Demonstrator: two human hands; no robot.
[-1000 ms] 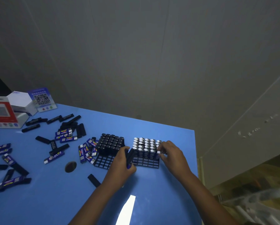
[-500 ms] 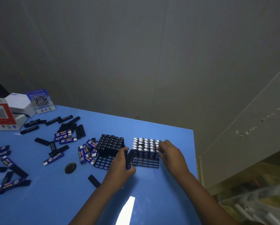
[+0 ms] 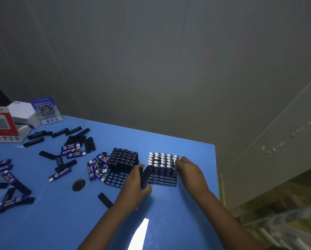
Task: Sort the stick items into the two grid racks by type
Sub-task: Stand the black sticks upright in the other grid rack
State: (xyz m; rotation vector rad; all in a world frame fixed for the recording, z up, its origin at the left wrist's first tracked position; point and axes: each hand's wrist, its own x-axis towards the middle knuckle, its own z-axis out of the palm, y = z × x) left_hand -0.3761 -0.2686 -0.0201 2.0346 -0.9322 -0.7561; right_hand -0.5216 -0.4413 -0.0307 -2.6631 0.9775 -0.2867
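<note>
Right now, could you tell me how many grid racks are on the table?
2. The left rack, holding black sticks, sits beside the right rack, holding silver-capped blue sticks, near the blue table's far right corner.

Single view, head-worn, wide-angle. Looks forward and down from above the blue bench (image 3: 43,222); both forearms enter from the lower edge. Left hand (image 3: 135,186) and right hand (image 3: 189,170) sit low of centre, near the camera. Grey wall fills the upper half beyond them.

Two racks (image 3: 121,179) (image 3: 161,179) side by side; loose sticks (image 3: 68,154) lie left.
</note>
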